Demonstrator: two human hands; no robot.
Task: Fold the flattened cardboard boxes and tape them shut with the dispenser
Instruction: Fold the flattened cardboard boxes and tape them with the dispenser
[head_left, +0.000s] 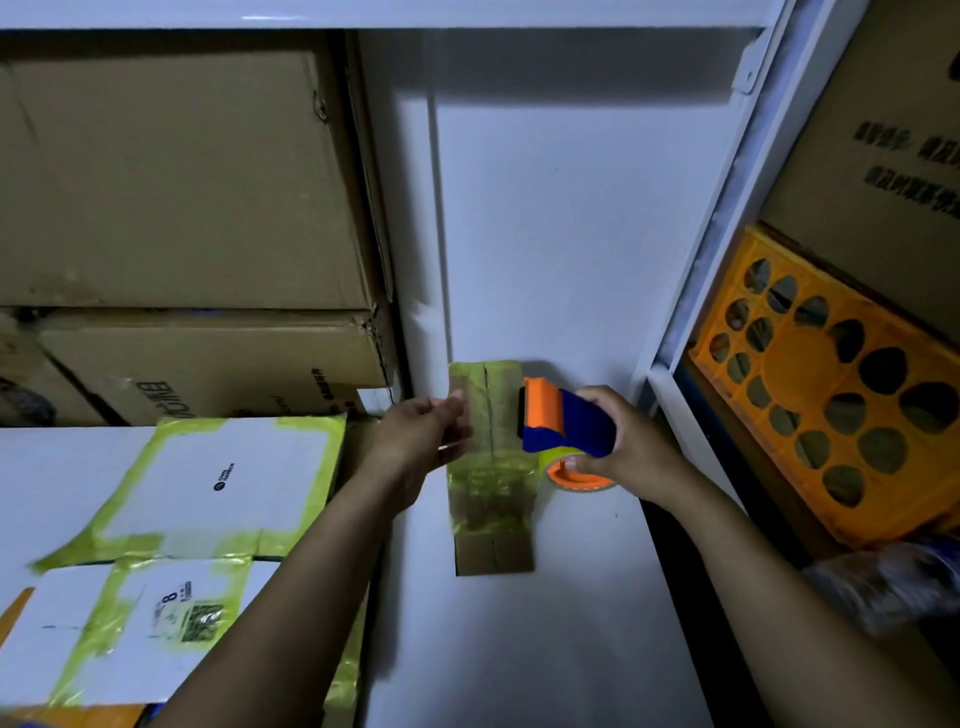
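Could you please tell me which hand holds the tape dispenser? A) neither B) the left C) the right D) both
C: the right hand grips the dispenser beside the box, while the left hand only touches the box's left edge with straight fingers.

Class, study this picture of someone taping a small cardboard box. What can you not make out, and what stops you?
All in the head view:
- Tape roll: mostly hidden under the tape dispenser and the right hand.
- Small cardboard box: its left side is covered by the left hand.
- Print on the carton at right: blurred, cut by the frame edge.
- Orange crate: contents too dark behind its holes.
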